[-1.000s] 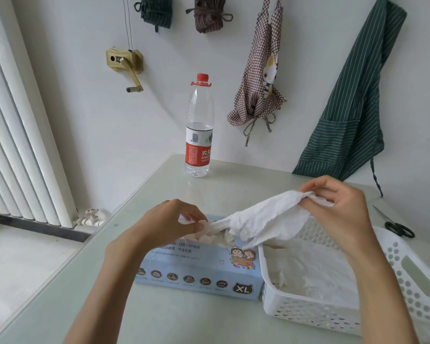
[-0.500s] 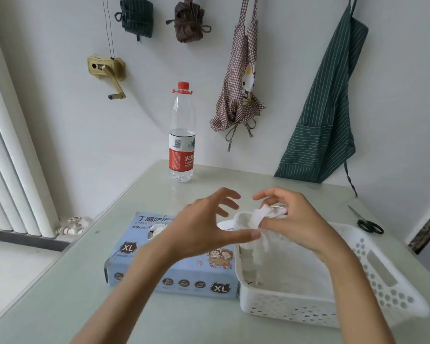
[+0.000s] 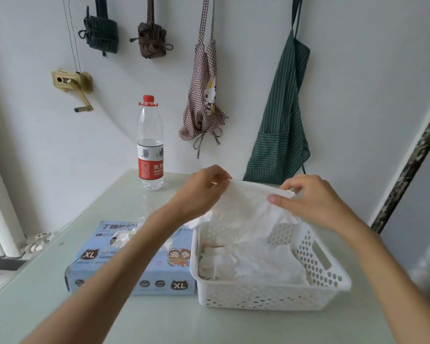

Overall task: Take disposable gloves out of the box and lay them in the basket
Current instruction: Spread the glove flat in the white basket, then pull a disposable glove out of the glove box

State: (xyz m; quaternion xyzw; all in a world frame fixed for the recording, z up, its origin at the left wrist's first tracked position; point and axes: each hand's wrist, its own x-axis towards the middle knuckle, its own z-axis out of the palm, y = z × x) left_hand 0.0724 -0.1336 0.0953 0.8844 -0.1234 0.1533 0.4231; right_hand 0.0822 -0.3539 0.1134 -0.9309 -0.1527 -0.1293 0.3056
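A white disposable glove (image 3: 248, 209) hangs stretched between both hands above the white perforated basket (image 3: 271, 296). My left hand (image 3: 201, 189) pinches its left top edge and my right hand (image 3: 313, 199) pinches its right top edge. The glove's lower part droops into the basket, where several white gloves (image 3: 246, 264) lie. To the left of the basket sits the light blue glove box (image 3: 94, 259) marked XL, with a glove (image 3: 127, 234) poking from its top opening. My left forearm crosses over the box.
A water bottle (image 3: 150, 145) with a red cap stands at the table's back edge. Aprons (image 3: 281, 115) and bundled cloths hang on the wall. A white radiator (image 3: 0, 214) is at the left. The pale green table (image 3: 159, 324) reaches the front.
The glove came free of the box and moved right over the basket. Both hands now hold it spread by its top edge, where before the right hand held it bunched.
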